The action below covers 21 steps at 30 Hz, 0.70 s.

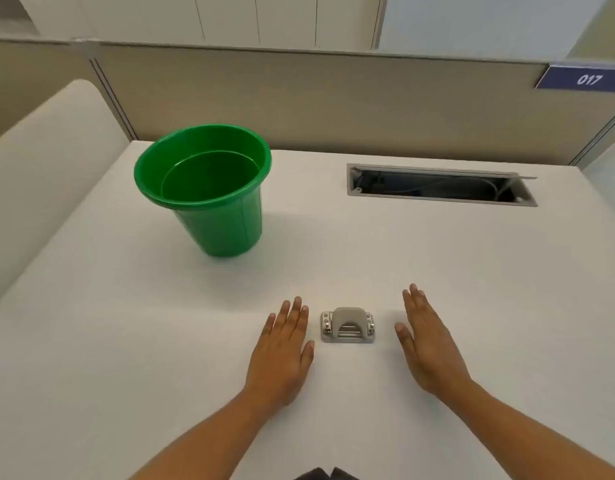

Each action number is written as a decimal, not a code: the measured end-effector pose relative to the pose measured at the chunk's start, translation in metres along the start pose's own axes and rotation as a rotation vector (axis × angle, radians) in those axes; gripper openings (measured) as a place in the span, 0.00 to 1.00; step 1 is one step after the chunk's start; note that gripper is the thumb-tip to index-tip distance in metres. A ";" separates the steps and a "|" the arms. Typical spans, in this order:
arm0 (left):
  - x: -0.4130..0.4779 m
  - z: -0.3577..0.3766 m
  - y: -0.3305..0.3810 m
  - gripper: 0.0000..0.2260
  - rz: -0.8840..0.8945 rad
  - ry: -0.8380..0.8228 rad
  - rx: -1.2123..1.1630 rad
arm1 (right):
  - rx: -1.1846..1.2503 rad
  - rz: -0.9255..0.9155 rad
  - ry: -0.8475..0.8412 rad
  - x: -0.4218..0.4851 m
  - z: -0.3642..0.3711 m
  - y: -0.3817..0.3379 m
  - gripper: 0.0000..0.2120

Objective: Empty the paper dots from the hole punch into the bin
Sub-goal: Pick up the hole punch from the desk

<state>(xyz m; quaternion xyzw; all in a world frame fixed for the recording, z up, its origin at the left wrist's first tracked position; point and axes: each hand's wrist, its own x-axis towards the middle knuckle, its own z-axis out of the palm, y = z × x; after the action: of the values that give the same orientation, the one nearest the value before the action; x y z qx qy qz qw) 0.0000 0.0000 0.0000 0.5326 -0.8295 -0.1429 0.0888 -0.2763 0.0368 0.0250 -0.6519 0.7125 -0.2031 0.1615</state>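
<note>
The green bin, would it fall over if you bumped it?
Probably fairly easily. The green bin looks like thin plastic and seems empty, so likely light. It is wider at the rim than the base, so a bump near the top could tip it.

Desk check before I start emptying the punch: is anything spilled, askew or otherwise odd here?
Only the cable hatch at the desk's far right stands open. No spilled dots show; the green bin stands upright, and the hole punch sits flat between both open hands.

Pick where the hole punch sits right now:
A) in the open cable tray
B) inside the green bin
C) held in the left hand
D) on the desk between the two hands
D: the hole punch rests on the desk, with the left hand and right hand flat beside it, touching nothing.
</note>
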 end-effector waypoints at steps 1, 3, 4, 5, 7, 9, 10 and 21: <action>-0.002 0.003 -0.001 0.28 -0.012 -0.012 0.010 | -0.004 0.022 -0.010 -0.004 0.004 0.002 0.29; -0.006 0.009 -0.003 0.28 -0.034 -0.028 0.031 | -0.052 0.042 -0.086 -0.013 0.011 0.008 0.31; -0.008 0.013 -0.006 0.28 -0.048 -0.022 0.047 | -0.116 0.026 -0.134 -0.018 0.017 0.008 0.32; -0.009 0.016 -0.005 0.29 -0.051 -0.020 0.044 | -0.204 -0.005 -0.160 -0.023 0.022 0.011 0.33; -0.009 0.019 -0.003 0.30 -0.052 -0.020 0.053 | -0.330 -0.054 -0.171 -0.027 0.028 0.014 0.36; -0.009 0.021 -0.004 0.30 -0.054 -0.033 0.065 | -0.347 -0.045 -0.160 -0.026 0.027 0.016 0.36; -0.009 0.021 -0.004 0.30 -0.056 -0.033 0.069 | -0.344 -0.047 -0.150 -0.026 0.027 0.017 0.36; -0.009 0.021 -0.003 0.31 -0.068 -0.042 0.058 | -0.305 -0.037 -0.126 -0.026 0.029 0.017 0.34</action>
<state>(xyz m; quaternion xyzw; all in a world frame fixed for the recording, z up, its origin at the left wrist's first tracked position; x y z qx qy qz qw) 0.0001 0.0101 -0.0203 0.5598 -0.8163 -0.1331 0.0509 -0.2744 0.0620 -0.0095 -0.6935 0.7112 -0.0543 0.1015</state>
